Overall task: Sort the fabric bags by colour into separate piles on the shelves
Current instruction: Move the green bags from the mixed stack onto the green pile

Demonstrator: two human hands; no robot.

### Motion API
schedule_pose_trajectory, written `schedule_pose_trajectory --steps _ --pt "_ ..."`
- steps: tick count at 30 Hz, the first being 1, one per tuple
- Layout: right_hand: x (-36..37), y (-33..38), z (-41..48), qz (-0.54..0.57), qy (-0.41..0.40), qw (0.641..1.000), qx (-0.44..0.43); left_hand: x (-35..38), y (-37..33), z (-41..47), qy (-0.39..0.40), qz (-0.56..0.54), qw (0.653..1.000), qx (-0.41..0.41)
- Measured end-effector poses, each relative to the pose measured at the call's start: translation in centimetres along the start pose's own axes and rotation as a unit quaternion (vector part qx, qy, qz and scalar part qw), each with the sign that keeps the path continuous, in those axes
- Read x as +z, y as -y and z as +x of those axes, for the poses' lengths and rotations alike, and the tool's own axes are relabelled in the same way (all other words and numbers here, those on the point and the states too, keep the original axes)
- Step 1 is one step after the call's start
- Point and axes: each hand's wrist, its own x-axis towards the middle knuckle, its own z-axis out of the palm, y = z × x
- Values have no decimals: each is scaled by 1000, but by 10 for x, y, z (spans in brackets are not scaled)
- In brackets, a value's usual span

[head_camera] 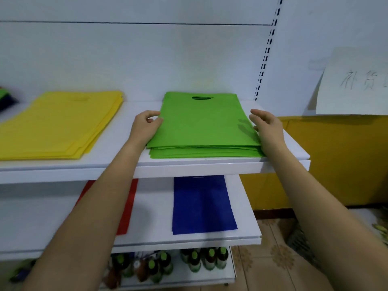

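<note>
A pile of green bags (202,124) lies flat on the top shelf (189,168), near its right end. The top green bag has a cut-out handle hole at its far end. The bags in the pile do not line up at the near edge, so a few layers show there.

The left hand (147,120) is at the left edge of the green bags. Its fingers are bent and its fingertips touch that edge. I cannot tell if it pinches a bag or only touches it.

The right hand (266,124) is at the right edge of the green bags. Its fingers are fairly straight and spread a little, and they rest against the side of the pile. It grips nothing.

A pile of yellow bags (60,124) lies on the same shelf, to the left and well apart from the green ones. At the far left edge a bit of some dark bags (5,99) shows.

On the lower shelf (153,206) lie a red bag (126,211), partly hidden by the left arm, and blue bags (202,204) to its right. They do not touch.

Bottles (210,259) with green caps stand on the bottom shelf. A white paper (352,85) with writing hangs on the wall at the right.
</note>
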Motion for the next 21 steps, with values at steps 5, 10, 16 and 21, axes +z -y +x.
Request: schedule_pose_trajectory --steps 5,10,16,21 --pt "-9 27 -29 -11 -9 996 -90 -16 -3 -36 -34 54 994 87" --pt "42 43 -92 -108 78 971 -199 -55 2 -90 -75 46 978 191" --pt "130 34 -186 -112 185 944 -248 -143 43 -138 -100 80 973 192" --pt "208 26 -268 -102 290 927 -214 -241 92 -178 -105 106 979 135"
